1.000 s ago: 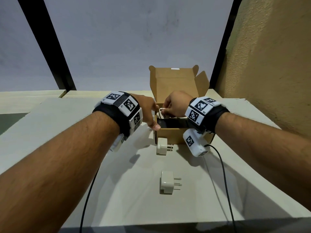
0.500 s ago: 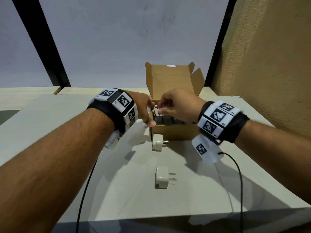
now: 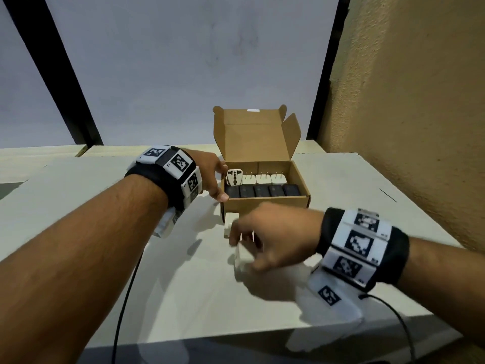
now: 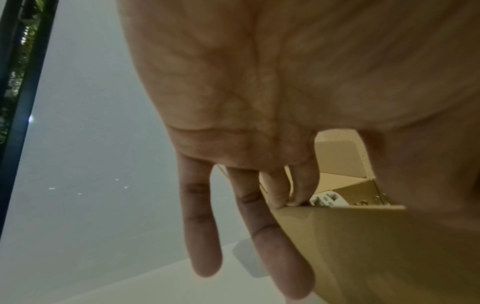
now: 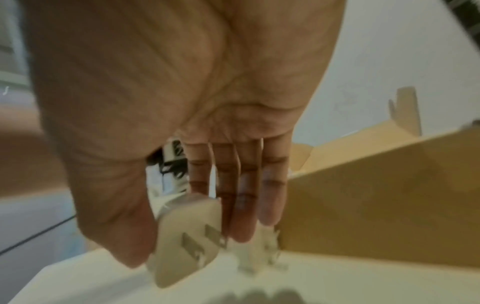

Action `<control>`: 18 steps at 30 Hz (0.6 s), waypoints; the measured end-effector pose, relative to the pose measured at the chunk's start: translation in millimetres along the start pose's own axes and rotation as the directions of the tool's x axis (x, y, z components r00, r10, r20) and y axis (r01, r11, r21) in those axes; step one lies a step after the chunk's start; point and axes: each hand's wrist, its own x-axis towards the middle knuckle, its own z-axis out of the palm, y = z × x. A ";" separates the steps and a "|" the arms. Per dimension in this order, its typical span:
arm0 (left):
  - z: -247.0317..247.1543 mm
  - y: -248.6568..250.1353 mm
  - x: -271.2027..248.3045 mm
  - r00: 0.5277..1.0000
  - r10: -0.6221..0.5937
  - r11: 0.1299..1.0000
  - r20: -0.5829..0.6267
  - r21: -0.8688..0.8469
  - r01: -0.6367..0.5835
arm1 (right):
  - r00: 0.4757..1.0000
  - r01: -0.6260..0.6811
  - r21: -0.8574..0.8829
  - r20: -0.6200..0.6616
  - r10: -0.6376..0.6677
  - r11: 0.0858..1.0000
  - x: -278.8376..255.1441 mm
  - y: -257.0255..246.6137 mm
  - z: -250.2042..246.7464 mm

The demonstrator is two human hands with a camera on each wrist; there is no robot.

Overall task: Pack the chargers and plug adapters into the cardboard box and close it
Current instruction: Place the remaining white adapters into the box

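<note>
The open cardboard box (image 3: 265, 203) holds a front row of black chargers (image 3: 259, 191) and a back row of white adapters (image 3: 263, 179). A white universal adapter (image 3: 234, 177) stands at the left end of that back row. My left hand (image 3: 214, 177) rests against the box's left front corner, fingers (image 4: 259, 226) straight down the wall, two tips on the rim. My right hand (image 3: 262, 237) is low over the table in front of the box, and its thumb and fingers pinch a white plug adapter (image 5: 189, 236). A second white adapter (image 3: 227, 225) lies beside the box front.
The pale table (image 3: 78, 206) ends at a front edge near me. A rough tan wall (image 3: 406, 127) rises close on the right. Black cables (image 3: 126, 298) trail from both wrists across the table. The box lid (image 3: 252, 137) stands upright at the back.
My right hand came out of the box and dropped to the nearer adapter on the table. The universal adapter now stands in the box. My left hand stayed at the corner.
</note>
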 end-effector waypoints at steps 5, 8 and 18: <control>-0.6 -0.8 1.3 1.000 -0.001 1.000 0.001 0.018 0.001 | 0.926 -0.149 0.225 -0.311 0.216 0.963 7.7 41.9 -42.6; -0.1 -0.2 1.3 1.000 -0.009 1.000 0.011 0.003 0.009 | 0.859 -0.220 0.267 -0.403 0.316 0.938 21.0 67.8 -49.9; -3.3 1.0 -1.2 1.000 0.000 1.000 0.010 0.003 0.000 | 0.694 -0.398 0.389 -0.465 0.549 0.831 70.2 90.5 -36.3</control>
